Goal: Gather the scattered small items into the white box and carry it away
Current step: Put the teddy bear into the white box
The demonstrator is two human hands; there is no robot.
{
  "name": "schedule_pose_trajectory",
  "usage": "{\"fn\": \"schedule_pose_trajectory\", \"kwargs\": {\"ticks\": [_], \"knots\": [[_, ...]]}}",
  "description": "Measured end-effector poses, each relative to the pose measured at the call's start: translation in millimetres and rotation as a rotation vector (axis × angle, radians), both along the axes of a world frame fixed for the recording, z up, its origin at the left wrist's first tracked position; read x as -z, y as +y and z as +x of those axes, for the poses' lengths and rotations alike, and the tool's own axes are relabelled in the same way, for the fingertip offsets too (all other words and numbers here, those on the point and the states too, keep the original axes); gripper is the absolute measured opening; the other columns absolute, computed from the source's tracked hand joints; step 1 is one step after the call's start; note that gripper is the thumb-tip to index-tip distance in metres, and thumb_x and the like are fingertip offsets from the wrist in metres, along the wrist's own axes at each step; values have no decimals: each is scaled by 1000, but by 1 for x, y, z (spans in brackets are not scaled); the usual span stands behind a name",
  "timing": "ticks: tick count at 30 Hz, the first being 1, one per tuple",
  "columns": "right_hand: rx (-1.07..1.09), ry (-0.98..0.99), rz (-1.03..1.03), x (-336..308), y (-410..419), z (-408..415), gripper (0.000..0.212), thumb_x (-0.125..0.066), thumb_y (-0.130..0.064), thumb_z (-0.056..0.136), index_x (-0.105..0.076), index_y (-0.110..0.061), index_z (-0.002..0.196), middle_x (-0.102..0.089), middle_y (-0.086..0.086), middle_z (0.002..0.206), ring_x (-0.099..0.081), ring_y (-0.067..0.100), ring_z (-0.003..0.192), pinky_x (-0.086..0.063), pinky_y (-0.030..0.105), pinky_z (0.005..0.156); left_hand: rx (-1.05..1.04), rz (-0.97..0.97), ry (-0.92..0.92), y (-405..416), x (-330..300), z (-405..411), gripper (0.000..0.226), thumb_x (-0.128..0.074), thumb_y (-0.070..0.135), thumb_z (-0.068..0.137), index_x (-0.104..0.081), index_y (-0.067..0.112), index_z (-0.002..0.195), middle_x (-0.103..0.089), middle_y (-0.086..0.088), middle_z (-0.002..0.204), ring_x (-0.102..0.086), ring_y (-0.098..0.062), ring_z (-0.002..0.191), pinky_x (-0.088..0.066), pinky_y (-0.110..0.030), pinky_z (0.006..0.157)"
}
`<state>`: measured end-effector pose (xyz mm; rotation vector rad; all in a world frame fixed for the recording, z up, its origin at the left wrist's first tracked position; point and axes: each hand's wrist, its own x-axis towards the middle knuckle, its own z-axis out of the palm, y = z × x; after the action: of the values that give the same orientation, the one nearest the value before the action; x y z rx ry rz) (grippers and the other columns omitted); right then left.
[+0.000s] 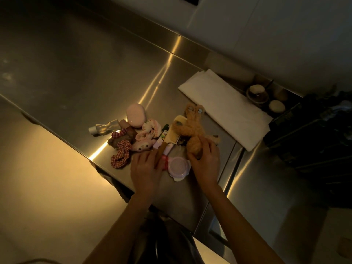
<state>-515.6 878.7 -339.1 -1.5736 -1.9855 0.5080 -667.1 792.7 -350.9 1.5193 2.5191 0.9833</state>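
My right hand [204, 159] grips the lower body of the orange plush toy [192, 130], fingers curled round it, the toy's long ears pointing away from me toward the white item. My left hand [145, 166] lies flat with fingers fairly straight on the near edge of the pile, over the brown handle of the comb [171, 139]; can't tell if it actually pinches anything. Everything sits on a steel counter [80, 73], dim warm light. Biggest thing on it: a flat white folded item [221, 103] at the far right, well apart from my hands, looks like the box lying flat or a cloth, can't tell which. The small items are bunched together between my hands and beyond them: a pink oval case [136, 115] at the far side, a pink-and-white scrunchie [150, 129] just beside it, a red gingham scrunchie [122, 154] at the left near the counter edge, a brown bow piece [124, 137] touching it, a round pink lidded tub [179, 166] between my two hands, a small pink character plush [142, 146] by my left fingertips, a clear tube with white cap [103, 127] at the far left. Two small round pale objects [266, 98] stand by the wall at right.
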Motion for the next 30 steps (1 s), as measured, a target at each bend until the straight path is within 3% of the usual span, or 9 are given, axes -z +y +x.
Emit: {"fn": "schedule_pose_trajectory", "kwargs": {"ticks": [7,13,16,23,26,30], "knots": [[-11,22,76,-7,-4,3,57,-76,-24,77,-55,-8,127,-55,15,124,-51,29,112,-41,32,90,-19,88,-206,-6,5,-7,38,-50,33,87,-67,8,110,-65,-13,103,-53,-30,98,-44,-38,81],[4,31,100,-18,-7,10,56,-77,-25,76,-56,-9,124,-56,11,123,-52,27,109,-48,38,87,17,174,-251,-2,-10,-11,25,-67,16,85,-67,10,110,-64,-10,108,-49,-20,104,-34,-23,90],[10,21,114,-27,-7,15,55,-74,-32,78,-55,-10,124,-56,11,122,-53,28,109,-50,42,83,82,246,-330,3,-28,-13,27,-63,25,85,-66,10,107,-63,-5,110,-49,-12,107,-30,-13,96],[66,51,191,-59,-5,26,56,-69,-36,77,-54,-10,124,-56,11,120,-55,28,104,-49,36,79,179,314,-411,25,-72,-12,33,-59,38,78,-67,14,99,-64,-1,98,-54,-11,93,-41,-27,80],[104,54,225,-75,-2,32,53,-72,-31,77,-56,-8,122,-56,12,120,-56,28,104,-50,37,78,288,345,-434,39,-90,-11,20,-69,26,78,-66,20,96,-64,6,95,-58,-12,91,-47,-34,79],[182,26,315,-101,-4,42,54,-78,-25,75,-57,-7,121,-56,11,121,-54,24,105,-49,34,78,438,388,-412,60,-113,-5,25,-74,10,74,-68,12,98,-66,2,98,-61,-18,91,-51,-39,80]]}}
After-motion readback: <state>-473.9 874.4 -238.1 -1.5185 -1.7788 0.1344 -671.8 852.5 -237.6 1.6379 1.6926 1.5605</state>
